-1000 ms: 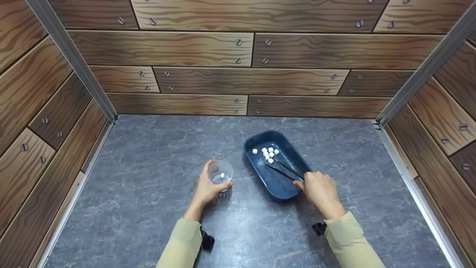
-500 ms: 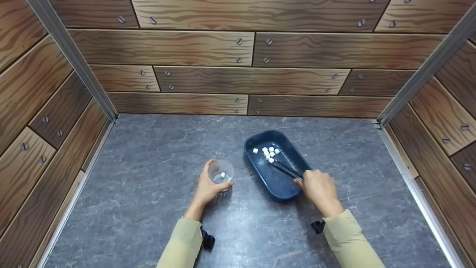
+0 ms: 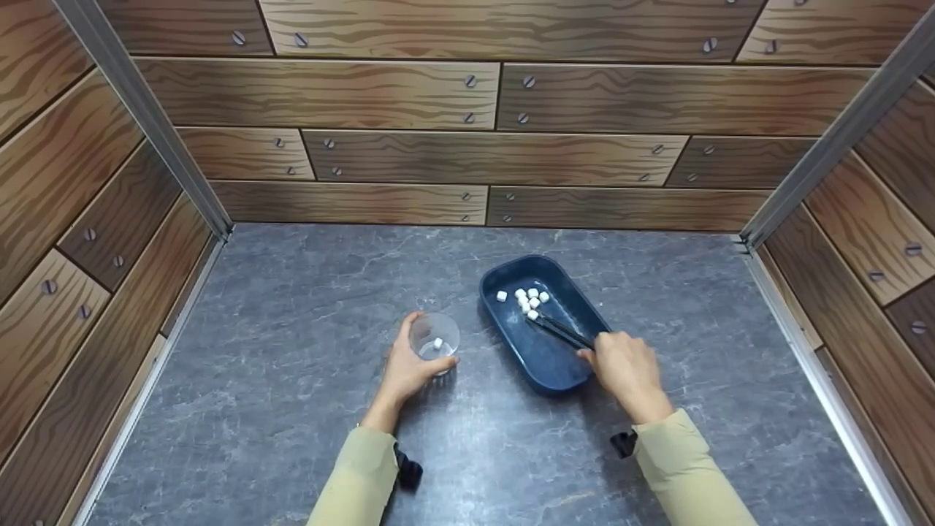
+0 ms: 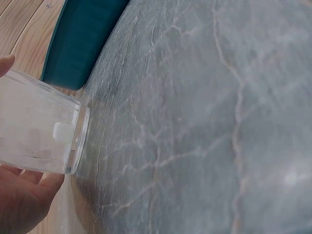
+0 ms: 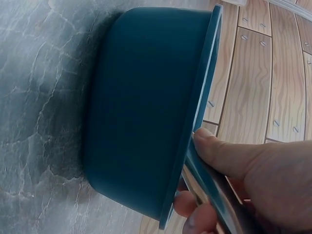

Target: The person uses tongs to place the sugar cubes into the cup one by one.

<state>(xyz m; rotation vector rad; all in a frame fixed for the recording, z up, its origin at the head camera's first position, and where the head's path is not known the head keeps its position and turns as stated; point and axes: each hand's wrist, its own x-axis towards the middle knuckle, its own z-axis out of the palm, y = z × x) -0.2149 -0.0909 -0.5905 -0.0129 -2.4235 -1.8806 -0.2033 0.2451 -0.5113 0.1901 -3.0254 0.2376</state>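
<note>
My left hand (image 3: 410, 367) grips a clear plastic cup (image 3: 434, 334) standing on the grey surface, thumb on the near side. One small white cube (image 4: 62, 132) lies at the cup's bottom. My right hand (image 3: 630, 374) holds slim tongs (image 3: 561, 332) over the near right rim of a dark blue tray (image 3: 549, 376). The two tips of the tongs are close together, right at the nearest white cube (image 3: 532, 315). Several more white cubes are clustered beyond it in the tray, and a single white cube (image 3: 501, 296) lies apart to the left. The right wrist view shows thumb and fingers pinching the tongs' shiny arms (image 5: 210, 187).
The marbled grey surface (image 3: 314, 292) is bounded by wood-patterned walls (image 3: 482, 157) at the back and both sides. Metal strips (image 3: 153, 365) run along its side edges. The tray stands just right of the cup.
The tongs' arms, spread apart a second ago, have been squeezed together at the nearest cube. My right hand has shifted slightly. My left hand and the cup stay put.
</note>
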